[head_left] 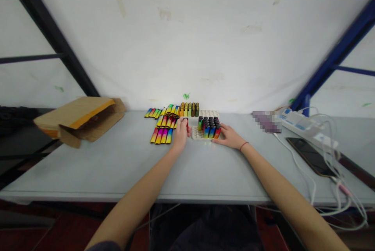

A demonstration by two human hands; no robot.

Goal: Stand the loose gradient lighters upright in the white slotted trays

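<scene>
- One open paper bag (84,116) on the desk (123,173).
- Shiny tubes (161,136) lying in rows, four in the nearest.
- One left hand (179,136), fingers grasping one red tube (186,121) just left of the front tray (197,135).
- That tray: upright dark-topped tubes (211,127), too packed to count.
- One right hand (231,137) at its right end; whether the fingers grip, I cannot tell.
- One phone (309,155).

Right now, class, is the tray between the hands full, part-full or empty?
Part-full: dark-topped pieces stand upright beside the right hand, while bare slots show at the tray's left end.
</scene>
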